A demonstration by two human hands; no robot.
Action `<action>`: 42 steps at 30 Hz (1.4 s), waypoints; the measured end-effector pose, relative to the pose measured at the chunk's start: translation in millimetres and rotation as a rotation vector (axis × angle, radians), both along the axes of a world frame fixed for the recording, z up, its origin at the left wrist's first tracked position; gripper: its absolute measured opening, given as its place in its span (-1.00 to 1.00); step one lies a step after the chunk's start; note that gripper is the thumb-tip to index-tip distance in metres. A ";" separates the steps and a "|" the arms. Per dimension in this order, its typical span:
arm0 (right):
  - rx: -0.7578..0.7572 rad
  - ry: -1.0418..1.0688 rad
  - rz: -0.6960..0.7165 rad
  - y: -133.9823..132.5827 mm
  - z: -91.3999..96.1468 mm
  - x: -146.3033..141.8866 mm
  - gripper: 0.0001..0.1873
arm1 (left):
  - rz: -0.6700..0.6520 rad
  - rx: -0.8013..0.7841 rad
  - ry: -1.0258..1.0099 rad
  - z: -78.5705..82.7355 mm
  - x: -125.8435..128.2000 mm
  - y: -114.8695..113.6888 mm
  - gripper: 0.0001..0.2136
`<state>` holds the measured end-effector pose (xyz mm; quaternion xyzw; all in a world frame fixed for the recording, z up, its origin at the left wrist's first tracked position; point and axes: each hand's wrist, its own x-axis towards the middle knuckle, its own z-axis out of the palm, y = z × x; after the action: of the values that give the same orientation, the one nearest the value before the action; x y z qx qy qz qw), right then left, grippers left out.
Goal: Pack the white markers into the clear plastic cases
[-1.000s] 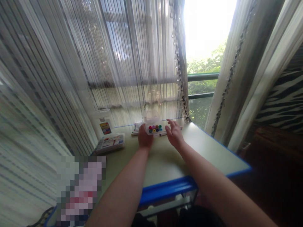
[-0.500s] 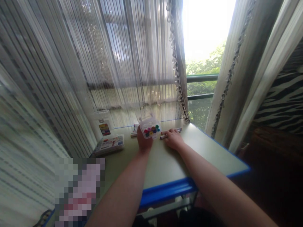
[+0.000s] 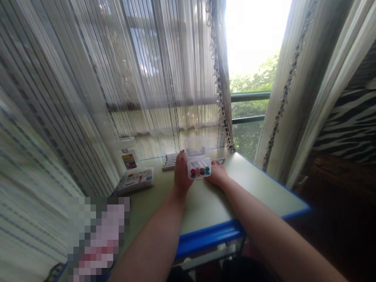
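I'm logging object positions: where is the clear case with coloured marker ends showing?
In the head view, the clear case is just right of centre, held in the left hand, with the right hand close on its right.

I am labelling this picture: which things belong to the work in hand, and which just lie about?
Probably in use:
clear box with markers, in the left hand
loose marker at the right hand
marker row beside the left hand

Probably lying about:
printed case
labelled clear plastic behind it
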<state>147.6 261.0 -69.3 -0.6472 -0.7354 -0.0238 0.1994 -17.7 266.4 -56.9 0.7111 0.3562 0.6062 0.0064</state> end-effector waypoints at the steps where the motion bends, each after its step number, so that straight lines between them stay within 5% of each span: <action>1: 0.004 -0.005 0.003 -0.2 0.0 0.4 -0.58 | -0.022 0.026 0.040 0.1 0.6 -1.3 -0.49; 18: 0.080 -0.003 0.082 12.9 -11.7 3.4 -0.69 | 0.026 0.044 0.084 -3.5 3.2 -2.9 -0.66; 29: 0.011 0.087 0.024 -0.9 2.0 -0.2 -0.68 | 0.145 0.074 -0.002 -7.6 0.6 7.3 -0.76; 35: 0.326 0.299 -0.024 -3.3 12.7 1.1 -0.73 | 0.160 0.001 -0.070 -11.3 -1.0 13.1 -0.75; 42: 0.883 0.611 0.274 -23.8 37.6 4.8 -0.75 | 0.168 0.007 -0.062 -10.3 0.2 13.5 -0.83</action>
<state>152.4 237.1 -31.8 -0.3782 -0.6418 -0.1150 0.6571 -17.5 279.9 -67.2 0.6596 0.4123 0.6274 -0.0359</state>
